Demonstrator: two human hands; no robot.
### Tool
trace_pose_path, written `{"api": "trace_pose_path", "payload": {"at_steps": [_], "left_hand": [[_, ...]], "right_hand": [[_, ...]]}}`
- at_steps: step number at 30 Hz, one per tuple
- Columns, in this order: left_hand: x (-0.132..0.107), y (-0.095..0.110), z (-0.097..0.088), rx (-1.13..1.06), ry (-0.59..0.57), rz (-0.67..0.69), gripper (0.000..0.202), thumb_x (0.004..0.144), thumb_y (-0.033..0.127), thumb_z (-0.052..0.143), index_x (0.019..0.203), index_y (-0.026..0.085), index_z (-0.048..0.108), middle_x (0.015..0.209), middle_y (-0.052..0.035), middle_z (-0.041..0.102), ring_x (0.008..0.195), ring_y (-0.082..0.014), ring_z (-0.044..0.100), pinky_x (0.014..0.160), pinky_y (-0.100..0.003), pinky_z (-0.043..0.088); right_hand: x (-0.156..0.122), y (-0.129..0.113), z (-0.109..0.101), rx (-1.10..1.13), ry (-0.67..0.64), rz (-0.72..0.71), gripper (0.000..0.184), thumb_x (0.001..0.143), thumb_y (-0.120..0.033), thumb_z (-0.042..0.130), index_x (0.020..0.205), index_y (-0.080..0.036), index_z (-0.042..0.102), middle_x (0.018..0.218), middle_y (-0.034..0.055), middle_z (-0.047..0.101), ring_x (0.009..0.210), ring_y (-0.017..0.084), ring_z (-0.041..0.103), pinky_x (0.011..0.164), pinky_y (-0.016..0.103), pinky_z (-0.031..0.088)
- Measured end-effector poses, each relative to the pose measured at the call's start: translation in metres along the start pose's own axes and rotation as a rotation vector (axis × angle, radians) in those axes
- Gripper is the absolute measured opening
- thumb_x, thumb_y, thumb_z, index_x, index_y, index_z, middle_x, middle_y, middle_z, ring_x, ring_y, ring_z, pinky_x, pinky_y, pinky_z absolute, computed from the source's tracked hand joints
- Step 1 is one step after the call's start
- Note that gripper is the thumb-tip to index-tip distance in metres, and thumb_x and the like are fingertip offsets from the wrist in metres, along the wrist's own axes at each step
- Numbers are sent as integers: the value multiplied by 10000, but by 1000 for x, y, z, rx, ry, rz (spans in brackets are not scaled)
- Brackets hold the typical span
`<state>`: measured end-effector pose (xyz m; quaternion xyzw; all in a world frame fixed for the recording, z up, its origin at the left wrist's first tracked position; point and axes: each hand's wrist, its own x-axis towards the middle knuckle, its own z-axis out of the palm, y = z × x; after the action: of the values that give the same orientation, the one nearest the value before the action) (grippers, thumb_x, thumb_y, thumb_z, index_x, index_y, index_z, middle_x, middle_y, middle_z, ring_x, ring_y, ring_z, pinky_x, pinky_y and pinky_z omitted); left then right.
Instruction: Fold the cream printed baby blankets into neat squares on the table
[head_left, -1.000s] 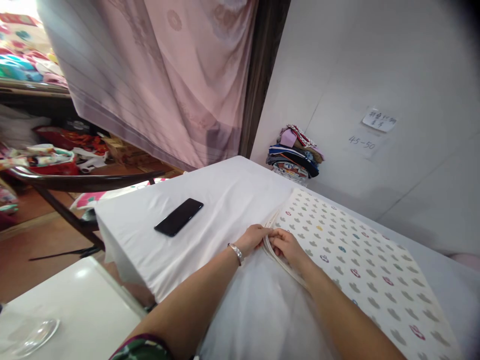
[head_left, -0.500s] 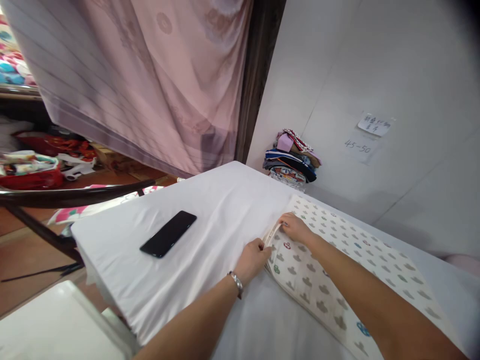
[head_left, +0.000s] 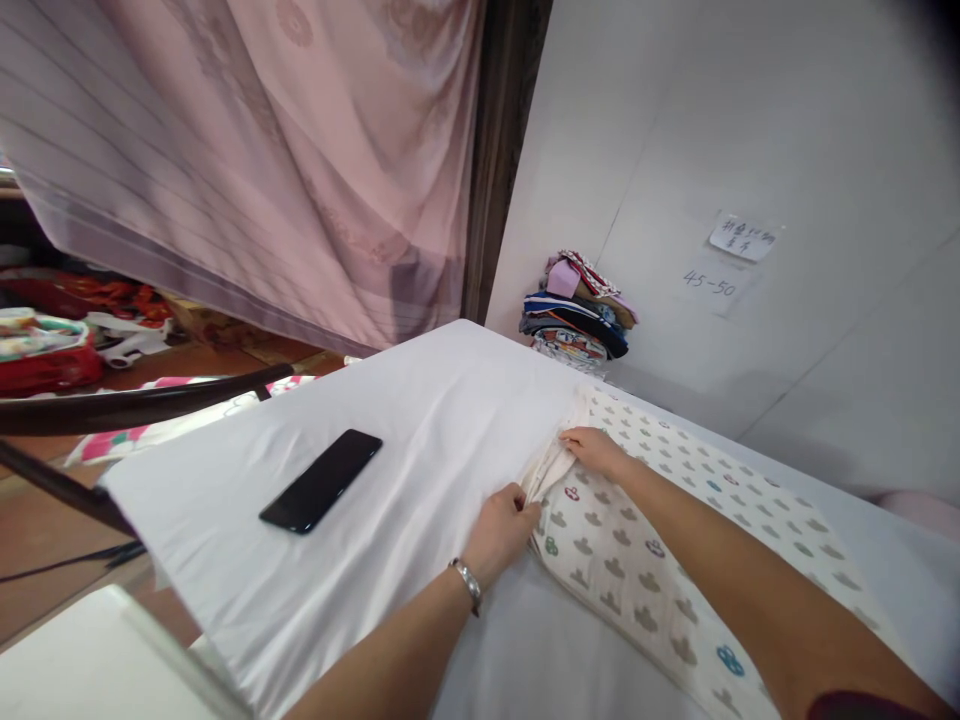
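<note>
A cream cloth printed with small grey, red and blue motifs lies folded on the white-covered table. My left hand pinches the near part of the cloth's left edge, fingers closed on the layered hem. My right hand grips the same edge farther back, where the cloth bunches up a little. A silver bracelet sits on my left wrist.
A black phone lies face down on the table to the left of my hands. A stack of folded clothes rests against the white wall at the table's far corner. A pink curtain hangs behind; a dark rail runs on the left.
My hands have spread apart along the cloth's left edge, the right one moving farther back. The edge now lifts and bunches between them. The camera has shifted left.
</note>
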<state>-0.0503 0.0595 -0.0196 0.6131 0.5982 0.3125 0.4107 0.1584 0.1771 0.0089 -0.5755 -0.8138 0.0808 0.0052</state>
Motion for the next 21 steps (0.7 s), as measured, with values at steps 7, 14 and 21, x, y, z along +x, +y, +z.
{"api": "trace_pose_path", "payload": {"at_steps": [7,14,21], "left_hand": [[-1,3,-1,9,3,-1,132,722,285,487,650,175,502,575,29,509,551,-99,449,504,-202,295],[-1,1,-1,1,4,-10,138,726,292,486,660,173,509,570,31,508,543,-96,449,496,-199,294],[1,0,-2,28,5,-25,121,715,272,487,658,171,520,574,24,530,546,-97,457,497,-201,290]], "right_hand": [[31,-4,-4,-186,-156,144,318,734,-177,481,989,-259,652,1084,45,626,971,221,565,739,284,413],[40,-13,-17,-317,-246,71,202,671,-141,563,829,-229,652,970,64,649,904,225,576,688,274,386],[33,-14,-24,-316,-83,88,202,816,-221,411,921,-207,583,941,85,633,861,209,563,648,265,339]]}}
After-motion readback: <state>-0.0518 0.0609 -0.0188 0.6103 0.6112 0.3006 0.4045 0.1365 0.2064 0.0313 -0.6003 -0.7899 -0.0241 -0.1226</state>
